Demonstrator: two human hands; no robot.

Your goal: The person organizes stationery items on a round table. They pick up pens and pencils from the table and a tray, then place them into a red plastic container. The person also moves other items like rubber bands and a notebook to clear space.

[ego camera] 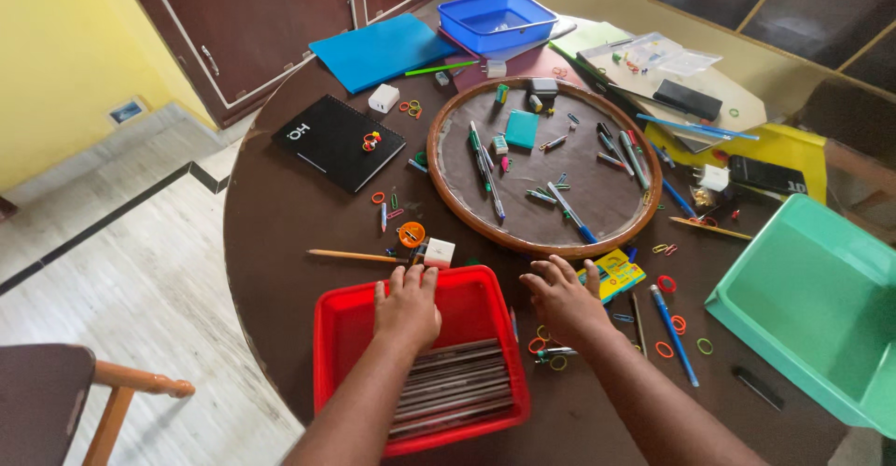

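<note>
The left hand (pixel 408 309) lay flat, fingers spread, gripping nothing, on the red tray (pixel 347 335); the right hand (pixel 563 300) hovered open beside it. Rigid, light plastic, probably best gripped by its rim.

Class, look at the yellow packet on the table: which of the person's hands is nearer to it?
Right. The right hand lies just beside the yellow packet, fingertips almost touching it. The left hand rests inside the red tray, farther away.

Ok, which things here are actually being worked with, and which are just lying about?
In hand:
left hand resting in the red plastic tray
right hand flat on the dark round table

Lying about:
round wooden-rimmed tray
blue plastic tub
green plastic bin
black notebook
</note>
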